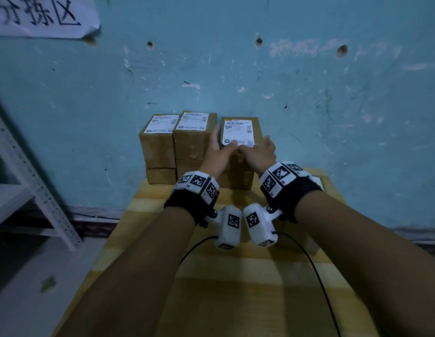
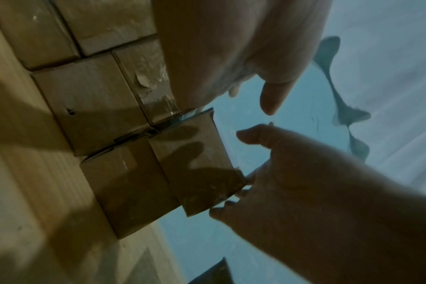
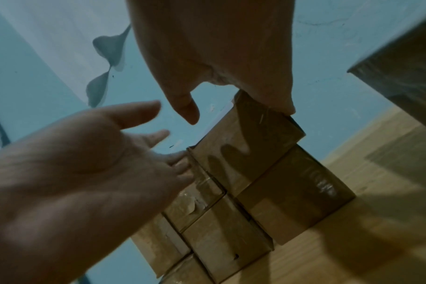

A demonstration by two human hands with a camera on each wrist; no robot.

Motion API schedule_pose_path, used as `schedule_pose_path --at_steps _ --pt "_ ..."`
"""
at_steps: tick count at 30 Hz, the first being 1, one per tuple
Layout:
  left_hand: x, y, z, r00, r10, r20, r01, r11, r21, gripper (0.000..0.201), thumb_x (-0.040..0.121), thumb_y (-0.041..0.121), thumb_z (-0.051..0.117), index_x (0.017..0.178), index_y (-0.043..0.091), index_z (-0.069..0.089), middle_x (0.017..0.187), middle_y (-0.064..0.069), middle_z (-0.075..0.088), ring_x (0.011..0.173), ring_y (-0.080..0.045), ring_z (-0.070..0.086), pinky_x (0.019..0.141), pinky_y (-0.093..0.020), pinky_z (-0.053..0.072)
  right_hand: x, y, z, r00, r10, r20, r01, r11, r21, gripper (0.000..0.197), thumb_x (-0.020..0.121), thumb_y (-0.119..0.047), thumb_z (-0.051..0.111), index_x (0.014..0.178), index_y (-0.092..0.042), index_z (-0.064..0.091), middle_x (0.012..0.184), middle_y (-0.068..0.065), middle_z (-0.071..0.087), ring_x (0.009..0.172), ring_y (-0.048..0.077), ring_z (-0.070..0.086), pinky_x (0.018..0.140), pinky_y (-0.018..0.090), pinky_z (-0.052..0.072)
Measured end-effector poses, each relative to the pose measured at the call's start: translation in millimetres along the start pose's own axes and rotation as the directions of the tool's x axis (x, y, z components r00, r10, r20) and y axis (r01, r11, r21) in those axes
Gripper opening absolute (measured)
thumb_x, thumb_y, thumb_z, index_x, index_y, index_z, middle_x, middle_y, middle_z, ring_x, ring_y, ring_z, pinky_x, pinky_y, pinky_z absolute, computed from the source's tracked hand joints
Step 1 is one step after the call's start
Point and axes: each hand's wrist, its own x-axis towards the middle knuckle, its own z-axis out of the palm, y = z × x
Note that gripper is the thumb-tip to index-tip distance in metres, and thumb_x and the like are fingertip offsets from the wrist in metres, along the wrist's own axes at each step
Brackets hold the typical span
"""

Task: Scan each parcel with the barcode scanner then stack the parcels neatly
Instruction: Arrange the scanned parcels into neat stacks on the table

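Note:
Brown cardboard parcels with white labels stand in three stacks at the far end of the wooden table (image 1: 235,288), against the blue wall. The top parcel (image 1: 238,131) of the right stack sits between my two hands. My left hand (image 1: 215,145) lies flat along its left side, fingers straight. My right hand (image 1: 263,149) presses its right side, and both thumbs meet on the label near the front edge. The left wrist view shows this parcel (image 2: 195,159) with right-hand fingertips (image 2: 231,201) on its edge. In the right wrist view my left palm (image 3: 85,173) faces the parcel (image 3: 243,149). No scanner shows.
The middle stack (image 1: 192,137) and left stack (image 1: 158,144) stand close beside the held parcel. Another cardboard box (image 3: 401,67) sits on the table to the right. A black cable (image 1: 316,276) trails over the table. A grey metal rack (image 1: 29,178) stands on the left.

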Motion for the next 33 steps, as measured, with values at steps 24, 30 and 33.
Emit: schedule_pose_path --at_steps 24,30,33 --pt "29.1 21.4 -73.0 0.994 0.075 0.077 -0.088 0.162 0.983 0.058 0.094 0.017 0.043 0.146 0.034 0.023 0.158 0.007 0.016 0.147 -0.023 0.007 0.118 -0.044 0.007 32.0 -6.8 20.2 0.931 -0.249 0.267 0.365 0.67 -0.646 0.073 0.09 -0.036 0.052 0.149 -0.04 0.009 0.161 0.004 -0.003 0.147 0.032 -0.007 0.12 0.049 0.004" --pt "28.0 19.9 -74.7 0.992 0.095 0.086 -0.1 0.152 0.983 0.06 0.094 0.016 0.045 0.146 0.034 0.023 0.158 0.007 0.016 0.147 -0.022 0.007 0.118 -0.042 0.007 37.7 -9.6 25.2 0.934 -0.254 0.25 0.356 0.668 -0.654 0.078 0.087 -0.038 0.057 0.148 -0.04 0.009 0.161 0.004 -0.002 0.148 0.03 -0.006 0.12 0.049 0.005" --pt "28.4 20.2 -75.9 0.992 0.089 0.091 -0.104 0.154 0.983 0.061 0.093 0.015 0.046 0.146 0.035 0.023 0.158 0.008 0.016 0.147 -0.021 0.007 0.117 -0.041 0.007 36.3 -10.2 24.7 0.934 -0.264 0.239 0.356 0.678 -0.643 0.078 0.086 -0.039 0.058 0.148 -0.04 0.011 0.161 0.004 -0.002 0.148 0.031 -0.007 0.12 0.049 0.004"
